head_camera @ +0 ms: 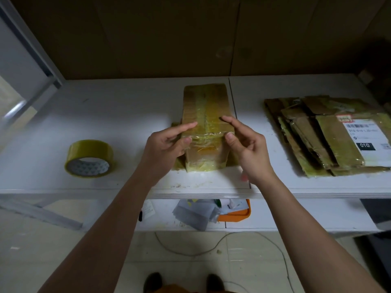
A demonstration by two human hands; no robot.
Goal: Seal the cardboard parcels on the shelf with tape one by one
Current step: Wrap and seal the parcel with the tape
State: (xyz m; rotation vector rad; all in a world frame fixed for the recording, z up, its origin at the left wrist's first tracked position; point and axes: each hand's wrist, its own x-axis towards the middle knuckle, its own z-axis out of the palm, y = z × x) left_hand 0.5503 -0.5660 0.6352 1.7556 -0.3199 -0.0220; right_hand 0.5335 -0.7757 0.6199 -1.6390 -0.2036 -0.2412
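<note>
Parcel [206,125] sits on the white shelf [127,115], about mid-width, and it's already got yellowish tape down its top seam and over the near end. A short strip of clear tape [203,135] is stretched across its near top edge, held between both hands. The left hand [167,144] pinches the strip's left end with thumb and fingers, index finger reaching out over the parcel top. The right hand [243,142] pinches the other end the same way (its other fingers hang loosely curled). So the parcel is right at the fingertips, touching them.

Progress-wise, I'd say this one is nearly sealed; that cross strip just needs pressing down. To the right of the parcel is a pile of flat cardboard parcels [325,134], most looking taped already, though I can't tell if every one is finished. The tape roll [90,158] lies well left of the parcel.
</note>
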